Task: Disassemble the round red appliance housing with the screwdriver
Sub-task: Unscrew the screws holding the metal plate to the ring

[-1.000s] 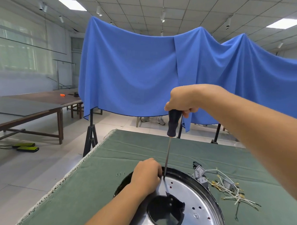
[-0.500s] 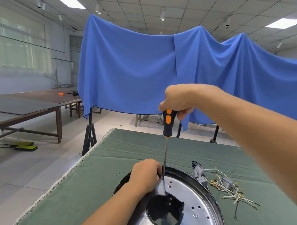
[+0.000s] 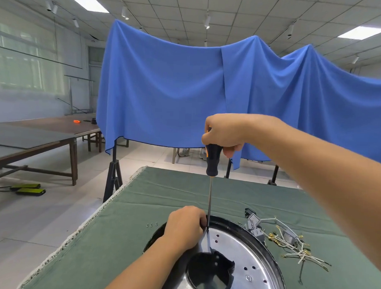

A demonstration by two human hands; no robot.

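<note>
Since a second ago the screwdriver [image 3: 210,188], clenched by its handle in the right hand [image 3: 223,132], is seen turned about, its tip beside the left hand [image 3: 185,225] steadying the housing [image 3: 235,258] on the bench [image 3: 117,239], so a screw is judged loosening.

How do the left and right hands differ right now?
The right hand is raised, gripping the screwdriver handle from above; the left hand is low, resting on the housing rim beside the shaft's tip. The right hand's fingers wrap the handle; what the left hand's fingers do is hidden. Both work the same upright screwdriver.
</note>
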